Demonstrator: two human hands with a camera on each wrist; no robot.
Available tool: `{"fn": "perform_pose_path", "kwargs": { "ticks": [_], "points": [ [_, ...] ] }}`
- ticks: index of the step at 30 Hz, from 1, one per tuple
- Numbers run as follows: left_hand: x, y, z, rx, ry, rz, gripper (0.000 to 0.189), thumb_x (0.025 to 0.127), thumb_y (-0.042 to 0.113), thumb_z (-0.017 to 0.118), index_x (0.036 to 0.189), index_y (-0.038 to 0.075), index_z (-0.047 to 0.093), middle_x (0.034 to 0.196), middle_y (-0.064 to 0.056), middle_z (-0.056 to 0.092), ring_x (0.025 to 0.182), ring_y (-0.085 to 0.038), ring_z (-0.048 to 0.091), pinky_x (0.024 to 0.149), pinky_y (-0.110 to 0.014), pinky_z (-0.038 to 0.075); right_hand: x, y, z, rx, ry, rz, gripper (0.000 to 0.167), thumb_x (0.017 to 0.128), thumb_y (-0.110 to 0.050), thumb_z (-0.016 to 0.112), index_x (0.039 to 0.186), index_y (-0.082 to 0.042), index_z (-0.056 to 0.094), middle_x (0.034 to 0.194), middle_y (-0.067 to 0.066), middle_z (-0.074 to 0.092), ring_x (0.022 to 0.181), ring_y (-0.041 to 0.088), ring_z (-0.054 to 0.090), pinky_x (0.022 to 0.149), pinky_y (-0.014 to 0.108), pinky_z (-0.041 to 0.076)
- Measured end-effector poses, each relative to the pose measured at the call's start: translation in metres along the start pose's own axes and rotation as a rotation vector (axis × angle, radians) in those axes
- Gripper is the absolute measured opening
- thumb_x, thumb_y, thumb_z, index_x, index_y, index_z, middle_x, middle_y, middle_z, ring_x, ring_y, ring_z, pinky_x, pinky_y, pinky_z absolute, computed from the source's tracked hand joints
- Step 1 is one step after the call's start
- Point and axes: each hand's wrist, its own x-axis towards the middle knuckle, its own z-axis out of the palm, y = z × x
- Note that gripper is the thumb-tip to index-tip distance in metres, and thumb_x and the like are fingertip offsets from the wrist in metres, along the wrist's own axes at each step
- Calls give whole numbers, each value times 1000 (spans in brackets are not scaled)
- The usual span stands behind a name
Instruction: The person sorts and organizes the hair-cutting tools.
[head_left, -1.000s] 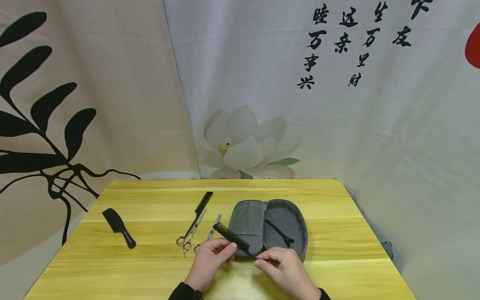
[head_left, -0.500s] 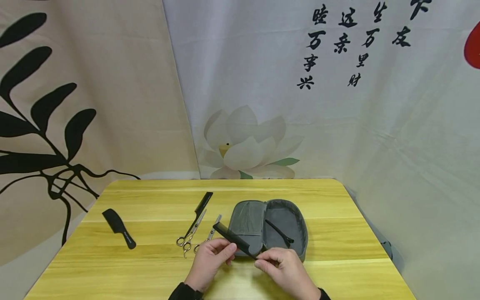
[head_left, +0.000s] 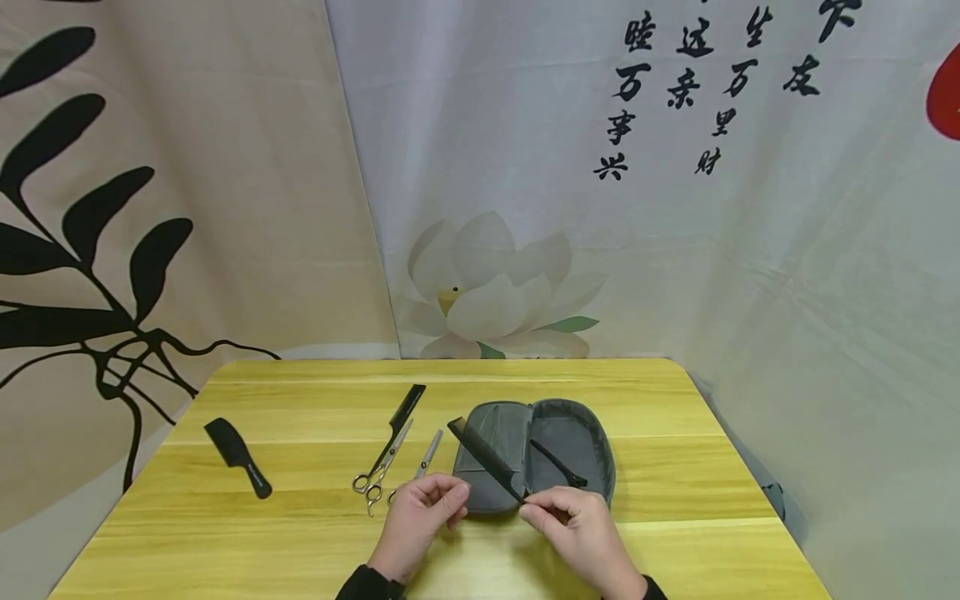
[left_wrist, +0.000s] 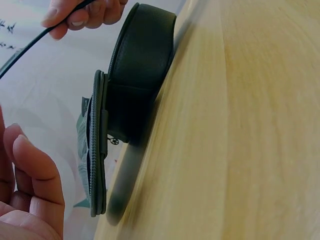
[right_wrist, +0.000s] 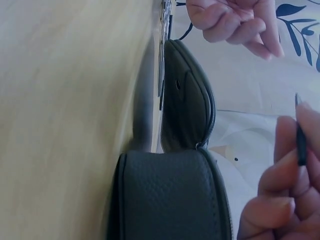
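My right hand (head_left: 573, 529) pinches the thin end of a black comb (head_left: 483, 457) between thumb and fingers. The comb slants up and left, above the left half of an unfolded grey zip case (head_left: 581, 425). In the right wrist view, the comb (right_wrist: 301, 142) shows nearly end-on in the pinch. Just left of the case, my left hand (head_left: 423, 517) has loosely bent fingers and holds nothing; the left wrist view shows its fingers (left_wrist: 37, 170) apart from the comb. Inside the right half of the case lies a black hair clip (head_left: 557, 462), its lower end near my right hand.
Left of the case lie silver scissors (head_left: 386, 462) against another black comb (head_left: 405, 410). A second pair of scissors (head_left: 427, 458) is partly hidden by my left hand. A broad black comb with a handle (head_left: 234, 446) lies at the left of the wooden table (head_left: 300, 550).
My left hand has let go of the comb and stays almost in place. My right hand has carried the comb slightly right, and its far end now points higher over the case.
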Motion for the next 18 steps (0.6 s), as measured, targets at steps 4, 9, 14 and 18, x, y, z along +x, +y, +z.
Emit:
{"fn": "perform_pose_path", "kwargs": {
  "ticks": [4,9,14,18],
  "points": [
    [-1,0,-1,-7,11,-10,34,97,16,79,110,-14,70,76,1,70,66,-7,64,64,-22,54,1,0,-6,19,32,126,6,92,-13,84,94,-19,83,84,-4,80,67,-3,64,57,19,55],
    [-1,0,-1,-5,21,-18,36,97,16,79,111,-16,69,72,3,67,63,-6,61,64,-21,54,4,3,-16,27,97,340,6,94,-20,83,97,-15,85,81,-5,78,65,5,65,57,24,55],
    [0,-1,-1,-3,30,-30,36,96,17,80,111,-14,70,72,4,65,62,-7,60,63,-21,52,7,9,-26,-41,195,424,9,94,-24,84,98,-16,85,80,-2,78,65,7,65,58,23,54],
    [1,-2,-1,17,49,-46,35,96,19,81,109,-12,72,68,4,63,62,-9,60,62,-22,52,10,14,-34,-112,256,452,12,95,-26,83,99,-16,85,81,0,80,69,9,69,61,22,55]
  ]
}}
